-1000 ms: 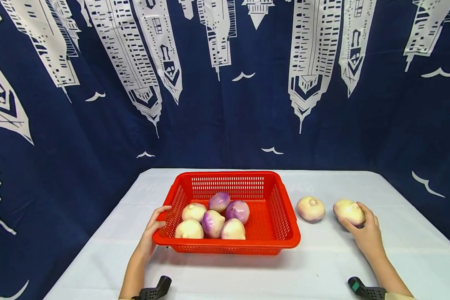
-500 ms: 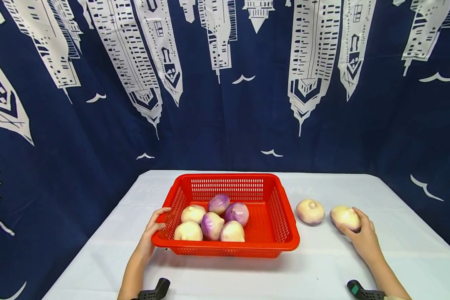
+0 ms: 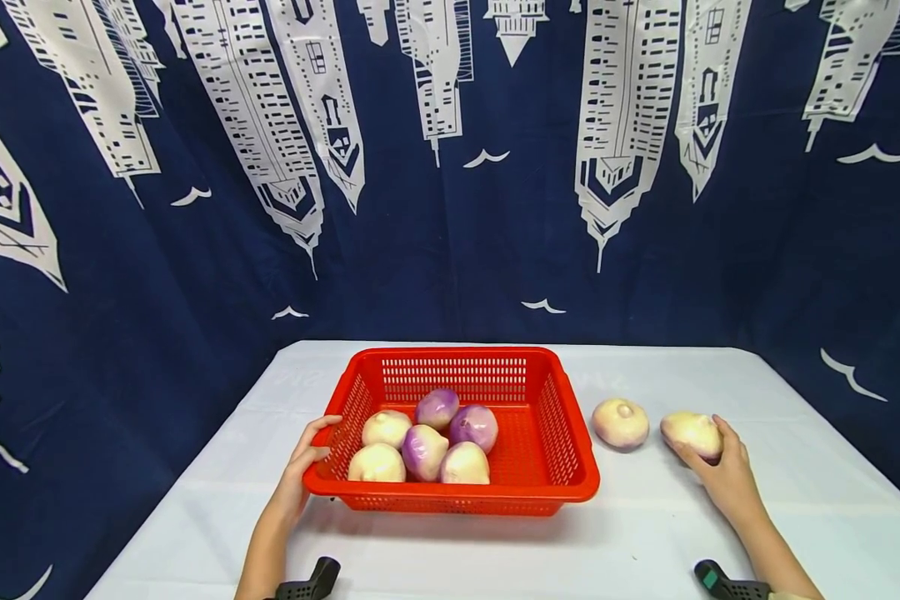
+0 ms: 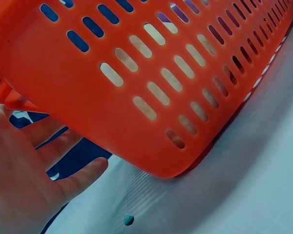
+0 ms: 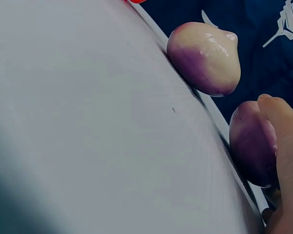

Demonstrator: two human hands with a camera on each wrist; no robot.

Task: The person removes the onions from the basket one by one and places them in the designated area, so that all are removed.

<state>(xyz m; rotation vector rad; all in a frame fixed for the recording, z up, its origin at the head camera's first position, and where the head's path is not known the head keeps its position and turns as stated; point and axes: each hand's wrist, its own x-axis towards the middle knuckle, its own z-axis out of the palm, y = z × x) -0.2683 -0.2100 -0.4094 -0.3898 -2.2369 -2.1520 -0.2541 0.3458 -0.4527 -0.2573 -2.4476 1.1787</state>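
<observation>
A red plastic basket [image 3: 465, 490] with slotted walls stands on the white table. Several purple-and-cream turnips [image 3: 425, 452] lie in its left half. My left hand [image 3: 294, 473] holds the basket's left rim; in the left wrist view, fingers [image 4: 83, 178] reach below that rim beside the wall. To the right of the basket, one loose turnip [image 3: 620, 423] sits on the table, also seen in the right wrist view. Just beyond it, my right hand [image 3: 729, 475] grips another turnip [image 3: 688, 433], thumb on the near side, fingers round the far right. That turnip appears to rest on the table.
The white table [image 3: 570, 558] extends in front of the basket and to both sides. Behind it hangs a dark blue curtain [image 3: 450, 250] printed with white buildings and birds. A small dark speck [image 4: 129, 220] lies below the basket's corner in the left wrist view.
The gripped turnip has shifted slightly left, toward the loose one. A right fingertip has moved a little over its top. The left hand and the basket keep their places.
</observation>
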